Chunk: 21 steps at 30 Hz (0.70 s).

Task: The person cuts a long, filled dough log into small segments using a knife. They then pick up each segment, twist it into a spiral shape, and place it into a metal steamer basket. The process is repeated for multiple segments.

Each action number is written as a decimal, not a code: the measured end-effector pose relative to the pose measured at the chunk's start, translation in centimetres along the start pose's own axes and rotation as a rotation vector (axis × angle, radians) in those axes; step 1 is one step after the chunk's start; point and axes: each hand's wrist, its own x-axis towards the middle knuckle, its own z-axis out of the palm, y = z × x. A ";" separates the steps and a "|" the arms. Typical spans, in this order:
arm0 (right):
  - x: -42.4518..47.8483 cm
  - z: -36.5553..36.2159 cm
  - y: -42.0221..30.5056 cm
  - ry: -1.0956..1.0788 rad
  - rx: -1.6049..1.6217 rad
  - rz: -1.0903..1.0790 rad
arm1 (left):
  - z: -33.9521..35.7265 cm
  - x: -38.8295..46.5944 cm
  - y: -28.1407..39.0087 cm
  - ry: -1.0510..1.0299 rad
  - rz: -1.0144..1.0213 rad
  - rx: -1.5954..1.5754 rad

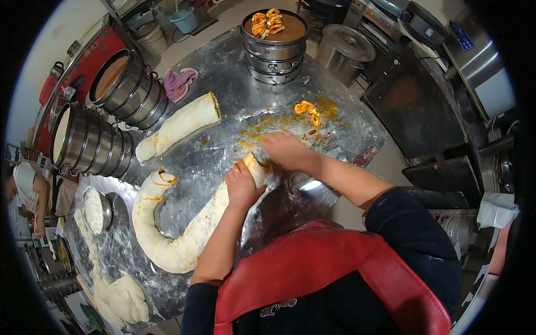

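My left hand is wrapped over a long filled dough roll, close to its cut end. The roll curves in a big U, and orange filling shows at its far tip. My right hand is just beyond the cut end, fingers curled down and blurred; whether it holds anything is hidden. A twisted orange-and-white dough piece lies past it on crumbs of yellow-orange seasoning. Partly behind my right forearm lies a broad metal blade with a reddish handle.
A second filled roll lies behind. Steamer stacks stand at left, back left and back, the last holding twisted pieces. A flour bowl, plain dough and purple cloth share the floured metal table. A person is far left.
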 end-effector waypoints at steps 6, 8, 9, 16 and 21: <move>-12.5 -2.2 3.3 -0.537 -0.263 0.379 | 1.1 1.5 1.1 0.022 0.096 0.071; -15.2 -0.7 3.6 -0.393 -0.376 0.376 | 1.0 2.1 1.7 -0.036 0.071 0.135; -15.4 -0.7 3.8 -0.388 -0.356 0.372 | 0.8 2.1 1.8 -0.037 0.064 0.147; -16.7 -3.4 4.1 -0.158 0.123 0.445 | 0.3 2.1 1.3 -0.090 0.058 0.177; -12.1 -2.6 1.0 -0.311 0.478 0.696 | 0.2 2.7 2.3 -0.137 -0.054 0.172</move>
